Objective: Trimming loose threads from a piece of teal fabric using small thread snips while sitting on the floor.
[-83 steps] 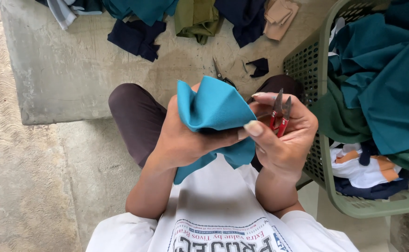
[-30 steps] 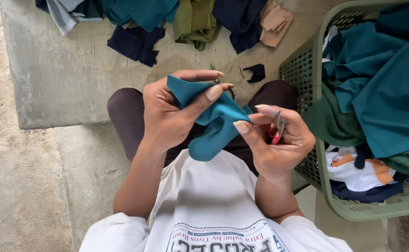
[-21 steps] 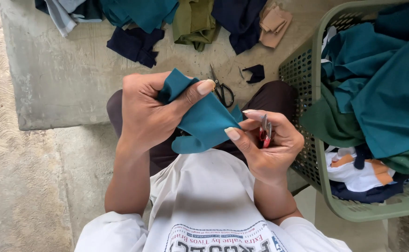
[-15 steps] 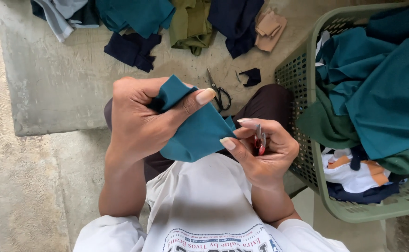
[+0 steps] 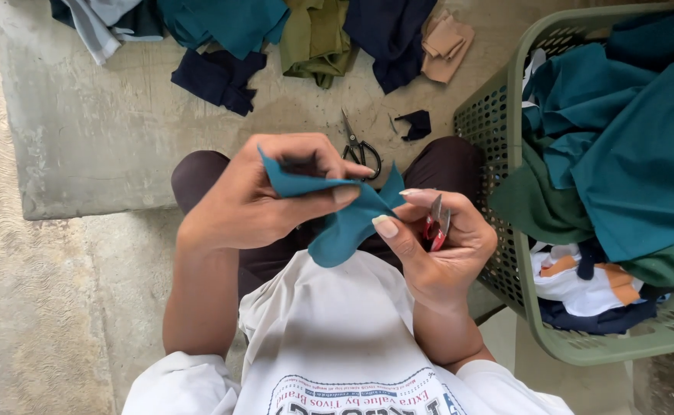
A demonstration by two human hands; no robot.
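Teal, creased and folded, the cloth piece (image 5: 348, 211) is pinched above the lap between the closed left hand (image 5: 264, 196) at 9 o'clock and the right hand (image 5: 437, 246) at 3 o'clock, where red-handled snips (image 5: 435, 223) are also gripped.

We see no packages, signs or screens here. The only thing close to a label is the printed patch (image 5: 356, 396) on the front of the white T-shirt (image 5: 329, 338) we wear, at the bottom edge of the view: an arched band of dark lettering over a light ground, with a small blue block at its right end, partly cut off by the frame.
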